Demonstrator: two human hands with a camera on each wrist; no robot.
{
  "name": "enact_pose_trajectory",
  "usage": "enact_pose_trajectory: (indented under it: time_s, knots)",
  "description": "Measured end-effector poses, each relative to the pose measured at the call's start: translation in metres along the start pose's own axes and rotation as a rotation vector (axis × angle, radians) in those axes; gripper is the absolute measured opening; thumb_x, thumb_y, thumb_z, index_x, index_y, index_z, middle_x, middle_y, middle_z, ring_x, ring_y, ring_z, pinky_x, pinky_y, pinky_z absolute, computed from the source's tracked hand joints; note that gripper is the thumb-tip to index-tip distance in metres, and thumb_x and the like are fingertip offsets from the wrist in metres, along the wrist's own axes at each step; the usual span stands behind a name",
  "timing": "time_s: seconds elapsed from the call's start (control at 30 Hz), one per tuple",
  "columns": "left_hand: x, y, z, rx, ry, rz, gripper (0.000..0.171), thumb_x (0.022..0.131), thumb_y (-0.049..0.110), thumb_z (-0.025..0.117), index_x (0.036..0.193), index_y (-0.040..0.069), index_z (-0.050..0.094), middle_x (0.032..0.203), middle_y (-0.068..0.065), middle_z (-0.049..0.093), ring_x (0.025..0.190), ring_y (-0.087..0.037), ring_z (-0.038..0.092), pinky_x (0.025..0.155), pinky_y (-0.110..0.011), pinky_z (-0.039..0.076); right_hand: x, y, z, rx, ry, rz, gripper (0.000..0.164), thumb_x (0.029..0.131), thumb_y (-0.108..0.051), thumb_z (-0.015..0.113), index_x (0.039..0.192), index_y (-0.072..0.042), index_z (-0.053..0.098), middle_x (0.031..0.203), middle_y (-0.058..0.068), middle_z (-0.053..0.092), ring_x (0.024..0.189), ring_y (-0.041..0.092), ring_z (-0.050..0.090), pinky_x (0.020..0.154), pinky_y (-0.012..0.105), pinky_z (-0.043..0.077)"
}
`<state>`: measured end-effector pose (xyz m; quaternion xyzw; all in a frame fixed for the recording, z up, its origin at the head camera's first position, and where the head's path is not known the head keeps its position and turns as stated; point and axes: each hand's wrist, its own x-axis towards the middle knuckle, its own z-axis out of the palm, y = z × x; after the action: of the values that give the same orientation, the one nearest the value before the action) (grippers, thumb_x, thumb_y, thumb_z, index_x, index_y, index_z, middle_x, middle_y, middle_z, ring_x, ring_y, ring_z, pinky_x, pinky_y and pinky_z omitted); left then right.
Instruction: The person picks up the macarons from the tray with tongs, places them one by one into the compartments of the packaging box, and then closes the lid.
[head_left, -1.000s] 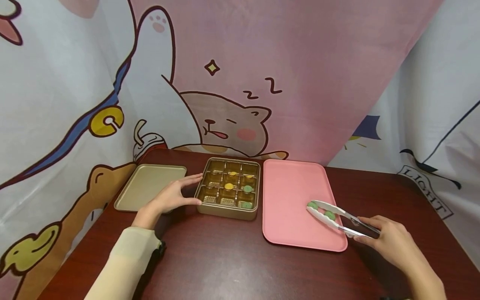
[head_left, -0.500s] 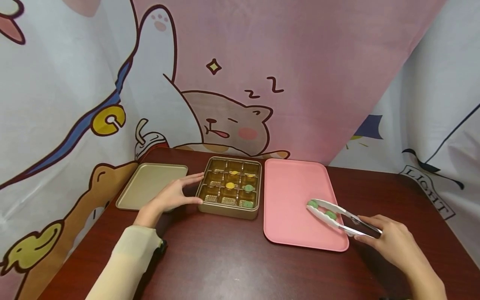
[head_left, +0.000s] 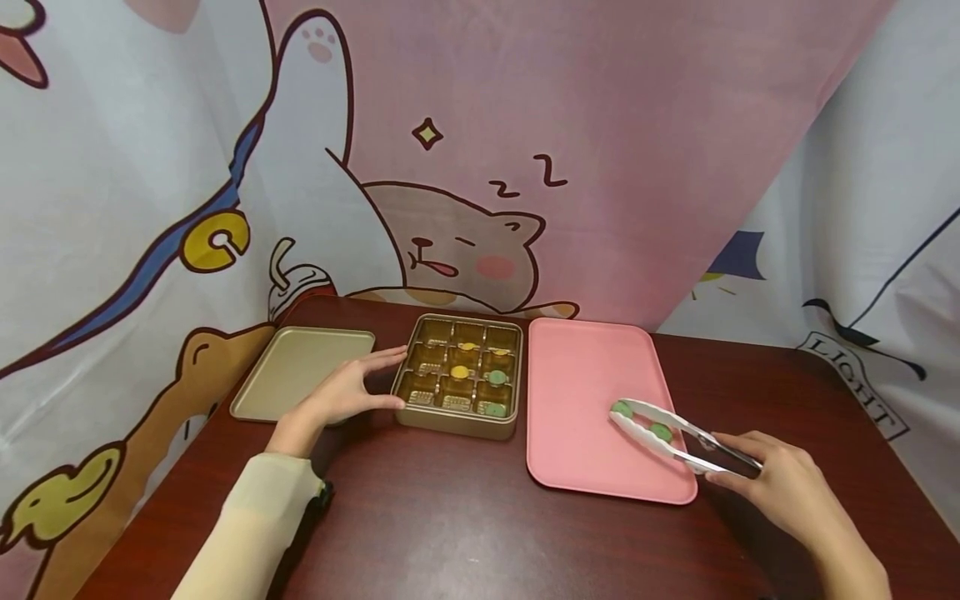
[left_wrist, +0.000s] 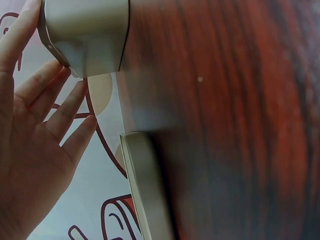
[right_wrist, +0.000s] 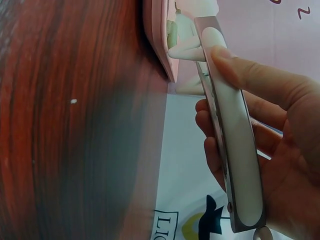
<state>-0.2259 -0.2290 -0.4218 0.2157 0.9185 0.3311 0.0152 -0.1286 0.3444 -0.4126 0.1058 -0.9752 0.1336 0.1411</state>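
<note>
My right hand (head_left: 795, 483) grips a pair of tongs (right_wrist: 230, 135) with silver handles and white tips, thumb on one arm and fingers on the other. The tongs' arms are spread low over the pink tray (head_left: 577, 417). One green round piece (head_left: 622, 408) lies at their tips, and a second green piece (head_left: 661, 432) lies between the arms. My left hand (head_left: 345, 392) rests its extended fingers and thumb at the left side of a gold tin (head_left: 453, 423) with a clear divided insert. Inside sit several yellow pieces (head_left: 459, 372) and two green pieces (head_left: 497, 378).
Left of the tin, a flat gold lid (head_left: 300, 375) lies on the dark wood table (head_left: 435, 517), partly behind the left hand. The pink tray stands just right of the tin. A printed cloth curtain (head_left: 637, 167) hangs around the table's back and sides.
The tongs' tips have shifted slightly to the left, and the green piece at the tips has moved with them. My left hand stays at the tin.
</note>
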Motion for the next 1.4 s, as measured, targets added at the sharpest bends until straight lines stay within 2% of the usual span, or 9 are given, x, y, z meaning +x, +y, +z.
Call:
enact_pose_trajectory:
  time_s: [0.3,0.73,1.0,1.4]
  knots:
    - [-0.001,0.0,0.001,-0.008,0.0,-0.001,0.083,0.078,0.042,0.084,0.149,0.016,0.049,0.157,-0.003,0.045,0.144,-0.032,0.042,0.113,-0.057,0.037,0.0,-0.004,0.001,0.009,0.013,-0.031,0.053,0.062,-0.031,0.093,0.105,-0.005,0.077,0.09,0.005,0.072,0.075,0.024,0.063,0.058,0.03,0.042]
    - [0.002,0.0,0.0,-0.004,0.004,0.003,0.082,0.078,0.04,0.084,0.149,0.015,0.049,0.156,-0.004,0.045,0.144,-0.033,0.042,0.113,-0.057,0.037,0.005,-0.012,-0.001,0.037,-0.024,-0.027,0.052,0.065,-0.032,0.092,0.108,-0.006,0.077,0.091,0.003,0.071,0.074,0.017,0.059,0.057,0.026,0.041]
    - [0.001,0.0,0.001,-0.008,0.001,0.007,0.082,0.078,0.038,0.084,0.149,0.014,0.049,0.156,-0.004,0.045,0.144,-0.033,0.041,0.113,-0.057,0.037,0.006,-0.017,-0.001,0.043,0.019,-0.064,0.051,0.063,-0.029,0.093,0.107,-0.009,0.078,0.088,-0.003,0.071,0.073,0.007,0.056,0.059,0.026,0.043]
    - [0.0,0.002,-0.001,-0.007,0.0,0.004,0.083,0.078,0.04,0.084,0.149,0.015,0.049,0.157,-0.004,0.045,0.144,-0.033,0.042,0.113,-0.057,0.037,0.015,-0.035,0.003,0.094,0.027,-0.082,0.049,0.065,-0.027,0.092,0.108,-0.008,0.077,0.092,-0.005,0.072,0.08,0.009,0.062,0.065,0.027,0.048]
